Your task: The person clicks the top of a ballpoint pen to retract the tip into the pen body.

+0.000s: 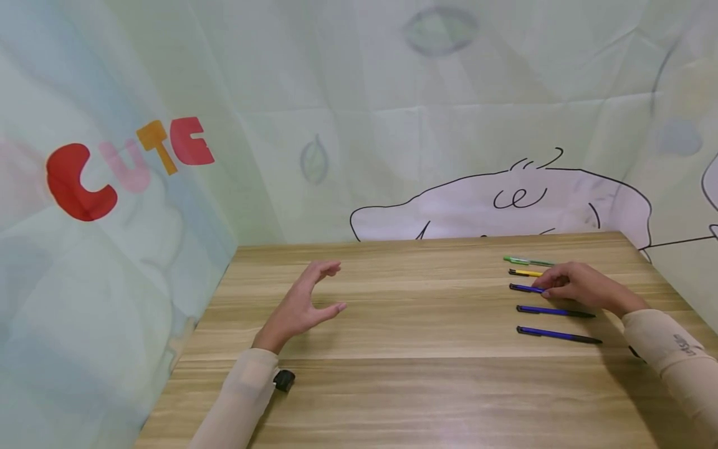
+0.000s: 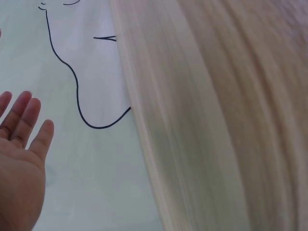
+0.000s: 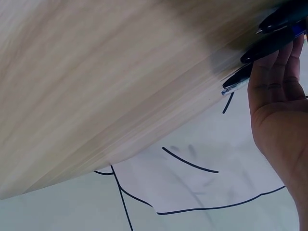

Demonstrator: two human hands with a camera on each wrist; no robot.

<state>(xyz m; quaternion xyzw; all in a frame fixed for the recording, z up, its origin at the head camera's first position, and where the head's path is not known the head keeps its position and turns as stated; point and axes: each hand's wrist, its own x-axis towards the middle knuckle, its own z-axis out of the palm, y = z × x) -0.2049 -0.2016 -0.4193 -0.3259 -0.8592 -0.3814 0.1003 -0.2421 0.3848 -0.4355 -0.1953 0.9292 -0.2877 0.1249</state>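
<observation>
On the right of the table several pens lie in a column, each pointing roughly left to right. My right hand (image 1: pixel 583 285) pinches the middle one, a blue pen (image 1: pixel 523 287), between thumb and fingers; its tip end is hidden by the hand in the head view. Just beyond lies a yellow pen (image 1: pixel 524 272), partly covered by the fingers, then a green pen (image 1: pixel 527 260). Two more blue pens lie nearer, one (image 1: pixel 552 311) close below the hand and another (image 1: pixel 555 335) in front. My left hand (image 1: pixel 300 305) hovers over the left of the table, thumb and fingers spread apart, holding nothing.
The wood-grain table (image 1: pixel 392 399) ends at a back edge against a printed cloth backdrop (image 1: pixel 280 156), which also runs along the left side. A small black object (image 1: pixel 284 380) sits at the left sleeve's cuff.
</observation>
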